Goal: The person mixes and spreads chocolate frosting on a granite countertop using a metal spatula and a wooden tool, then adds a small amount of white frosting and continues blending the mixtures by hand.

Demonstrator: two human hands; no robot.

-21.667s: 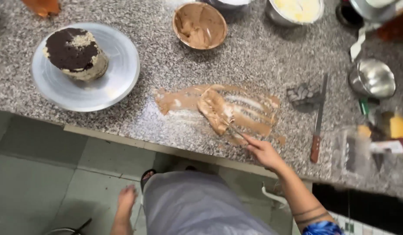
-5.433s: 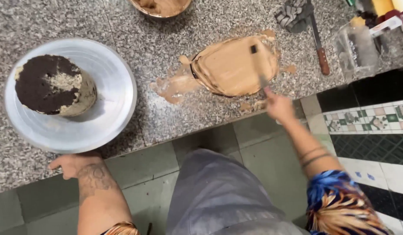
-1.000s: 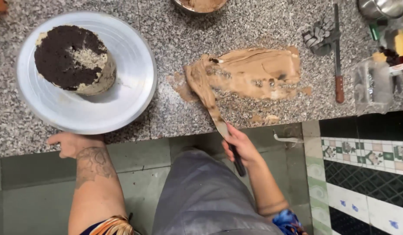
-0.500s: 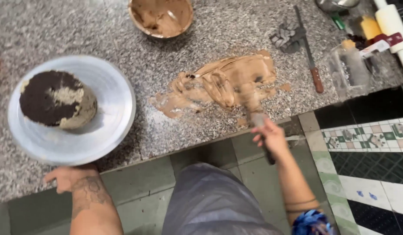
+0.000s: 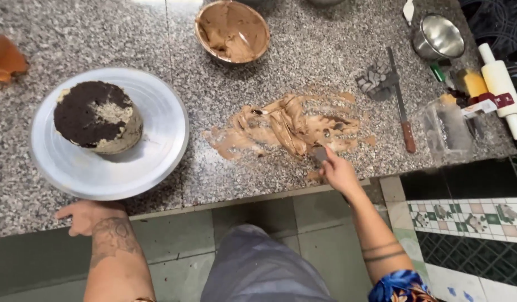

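Granite counter [image 5: 325, 50]: right hand [image 5: 339, 172] has reached chocolate smear [image 5: 286, 126].

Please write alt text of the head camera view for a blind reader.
The right hand works a spatula through brown cream spread on a granite counter. The left hand rests at the counter edge below a plate holding a dark cake.

orange container [image 5: 6, 59] cut by left edge, spatula blade [image 5: 320, 154] mostly hidden under right hand [image 5: 339, 173]
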